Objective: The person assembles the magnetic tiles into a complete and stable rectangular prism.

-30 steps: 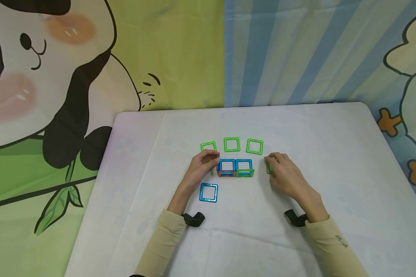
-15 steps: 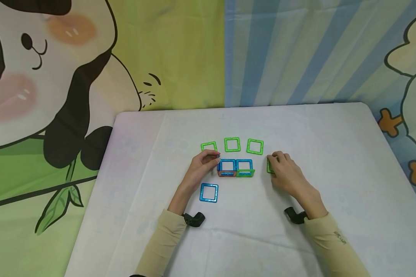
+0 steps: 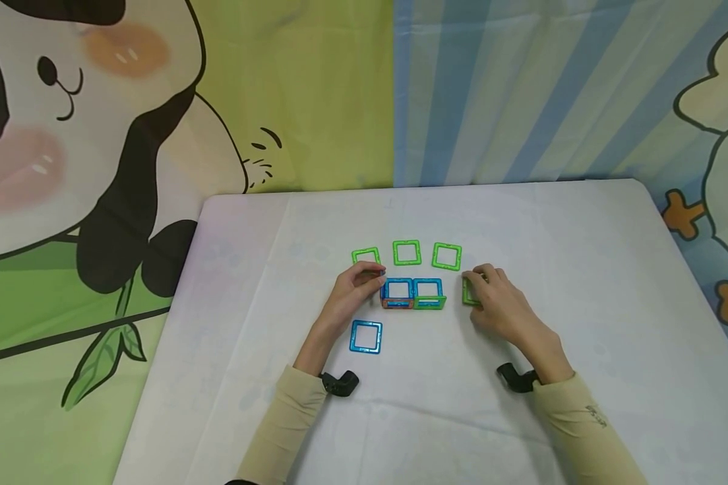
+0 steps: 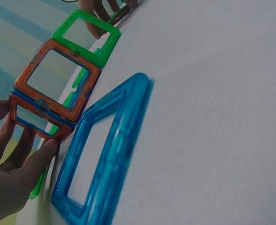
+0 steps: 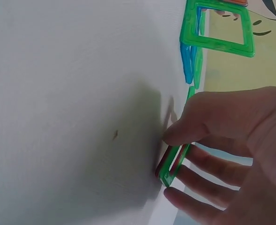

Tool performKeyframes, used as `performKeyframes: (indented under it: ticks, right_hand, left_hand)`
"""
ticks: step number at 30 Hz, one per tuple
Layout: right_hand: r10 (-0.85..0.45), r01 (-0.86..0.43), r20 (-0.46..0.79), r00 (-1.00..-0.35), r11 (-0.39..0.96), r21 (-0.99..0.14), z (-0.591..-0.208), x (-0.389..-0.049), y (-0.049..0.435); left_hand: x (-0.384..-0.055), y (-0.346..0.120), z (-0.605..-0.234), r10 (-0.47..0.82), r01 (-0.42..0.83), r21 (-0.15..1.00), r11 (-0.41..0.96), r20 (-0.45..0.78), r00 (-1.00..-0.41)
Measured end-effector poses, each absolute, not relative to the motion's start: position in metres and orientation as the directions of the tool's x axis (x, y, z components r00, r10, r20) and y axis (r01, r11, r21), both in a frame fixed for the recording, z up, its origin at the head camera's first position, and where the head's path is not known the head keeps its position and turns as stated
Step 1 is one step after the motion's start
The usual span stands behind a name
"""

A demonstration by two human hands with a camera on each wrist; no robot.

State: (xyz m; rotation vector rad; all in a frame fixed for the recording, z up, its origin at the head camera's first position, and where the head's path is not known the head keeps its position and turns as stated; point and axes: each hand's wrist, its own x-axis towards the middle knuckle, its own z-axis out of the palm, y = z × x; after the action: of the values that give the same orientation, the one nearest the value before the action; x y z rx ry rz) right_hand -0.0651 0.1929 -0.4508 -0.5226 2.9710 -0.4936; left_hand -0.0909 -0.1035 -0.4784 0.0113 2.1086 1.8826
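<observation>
My left hand (image 3: 354, 291) pinches an upright orange magnetic tile (image 4: 12, 107) at the left end of a small assembly, thumb and fingertips on its edges. Along the assembly's front stand another orange tile (image 4: 58, 110) and a green tile (image 4: 111, 48). Two blue tiles (image 3: 397, 280) belong to it too. To the right, my right hand (image 3: 500, 304) grips a green magnetic tile (image 5: 166, 177) by its edges, low over the table. A red edge (image 5: 159, 169) shows right against that tile. Its far part is hidden behind the thumb.
A loose blue tile (image 3: 366, 351) lies in front of the assembly, near the left wrist. Behind it three green tiles (image 3: 406, 242) lie in a row, the left one partly covered by my left hand. A white cloth covers the table (image 3: 582, 269); a printed curtain (image 3: 327, 94) hangs behind.
My right hand has shifted slightly left with the green tile over the last half second. The left hand and the assembly stay in place.
</observation>
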Motion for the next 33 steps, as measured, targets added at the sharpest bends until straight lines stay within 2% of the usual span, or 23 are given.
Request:
performKeyframes:
  ticks: [8,21,27,33]
  right_hand:
    - [-0.353,-0.304,-0.028,-0.935,0.839,-0.452,-0.4470,-0.0650,0.1919]
    - [-0.397,-0.337,0.038,-0.917,0.722,-0.604,-0.4505,-0.0686,0.1941]
    - [-0.398,-0.339,0.053,-0.916,0.694,-0.635,-0.4525,-0.0693,0.1935]
    - [-0.377,-0.289,0.013,-0.926,0.688,-0.666,-0.4507,-0.0686,0.1929]
  left_hand:
    - [-0.0905,-0.1042,-0.4772,0.217,-0.196,0.971,0.139,-0.223,-0.951]
    - [-0.0899,-0.1039,-0.4769,0.215,-0.202,0.969,0.144,-0.230,-0.949]
    - [-0.0905,-0.1037,-0.4763,0.216,-0.202,0.969,0.143,-0.230,-0.949]
    - [-0.0906,-0.1034,-0.4757,0.218,-0.205,0.968,0.143,-0.233,-0.948]
